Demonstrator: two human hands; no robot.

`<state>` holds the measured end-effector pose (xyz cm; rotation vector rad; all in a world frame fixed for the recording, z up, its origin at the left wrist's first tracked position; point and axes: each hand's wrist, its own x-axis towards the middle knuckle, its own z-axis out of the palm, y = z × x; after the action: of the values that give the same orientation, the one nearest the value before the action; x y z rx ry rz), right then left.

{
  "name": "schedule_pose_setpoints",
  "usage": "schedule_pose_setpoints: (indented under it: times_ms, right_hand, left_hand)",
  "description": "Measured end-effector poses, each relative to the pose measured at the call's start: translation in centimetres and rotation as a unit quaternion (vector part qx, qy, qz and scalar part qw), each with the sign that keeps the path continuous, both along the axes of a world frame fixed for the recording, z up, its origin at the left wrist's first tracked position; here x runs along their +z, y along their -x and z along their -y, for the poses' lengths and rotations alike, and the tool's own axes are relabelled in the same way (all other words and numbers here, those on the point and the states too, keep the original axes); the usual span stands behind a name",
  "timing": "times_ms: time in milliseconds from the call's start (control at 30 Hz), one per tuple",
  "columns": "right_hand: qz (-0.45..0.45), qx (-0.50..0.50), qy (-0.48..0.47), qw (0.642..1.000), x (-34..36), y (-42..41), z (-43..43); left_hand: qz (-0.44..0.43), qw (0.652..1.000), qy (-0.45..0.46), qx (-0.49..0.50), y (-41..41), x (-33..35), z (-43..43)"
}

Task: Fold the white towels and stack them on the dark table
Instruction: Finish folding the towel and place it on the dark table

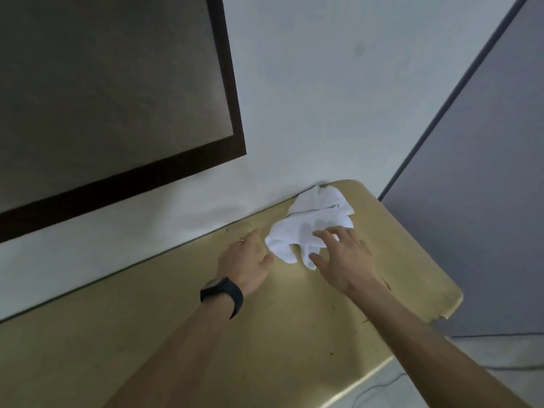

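A crumpled white cloth towel (pixel 312 225) is laid at the far right end of the tan laminate table (pixel 176 334), long axis 7 to 1 o'clock. The right hand (pixel 344 260) is spread over its 5 o'clock end, nothing pinched. The left hand (pixel 245 260), relaxed, is held just beside its 9 o'clock edge. The pale wall (pixel 294 113) is met at 12 and open room is left toward 7.

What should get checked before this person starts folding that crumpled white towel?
1. Towel within reach of both hands: ok.
2. Towel spread flat: not ok, it lies crumpled near the wall.
3. Left hand free: ok, open beside the towel.
4. Right hand free: ok, fingers spread over the towel, no grip taken yet.
5. Bare room on the tan table for folding: ok.
6. Dark table ready for stacking: cannot tell, none in view.
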<state>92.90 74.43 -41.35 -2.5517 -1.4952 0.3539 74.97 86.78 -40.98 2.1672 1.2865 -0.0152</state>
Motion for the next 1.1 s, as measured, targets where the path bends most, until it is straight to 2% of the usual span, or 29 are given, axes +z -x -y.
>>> schedule_pose_setpoints:
  times_ms: [233,367,433,567,633,733,833,900,1000,1100]
  right_hand:
    - [0.045,0.012,0.018,0.999,-3.4,-1.8,-1.2]
    - [0.084,0.032,0.024,0.996,-4.0,-2.6,-1.0]
    - [0.043,0.010,-0.019,0.999,-3.5,-2.7,-0.7]
    - [-0.121,-0.059,-0.129,0.983,-0.8,-1.9,0.2]
    - [-0.186,-0.053,-0.140,0.971,1.2,-0.3,0.5]
    - [-0.232,-0.036,-0.141,0.962,4.2,3.1,0.6]
    - [-0.277,-0.042,-0.157,0.947,6.6,6.7,0.4]
    - [-0.312,-0.042,-0.145,0.938,7.4,9.1,0.2]
    - [-0.358,-0.030,-0.099,0.928,7.1,12.3,-0.4]
    - [-0.338,0.007,-0.032,0.941,5.1,15.3,-1.4]
  left_hand:
    - [-0.022,0.998,-0.035,0.049,-1.9,-3.0,-1.1]
    - [0.023,0.996,-0.039,0.074,-2.1,-3.2,-1.1]
    - [0.072,0.992,0.009,0.099,-1.7,-2.9,-0.9]
    - [0.167,0.975,0.069,0.130,0.4,-0.6,-0.1]
    - [0.209,0.961,0.091,0.157,2.2,1.2,0.5]
    - [0.253,0.942,0.114,0.190,5.7,4.0,1.4]
    - [0.244,0.939,0.125,0.206,10.2,6.3,1.9]
    - [0.247,0.925,0.158,0.242,13.6,7.2,1.9]
    - [0.239,0.903,0.210,0.288,18.3,7.4,1.5]
    - [0.174,0.909,0.236,0.297,23.0,6.3,1.4]
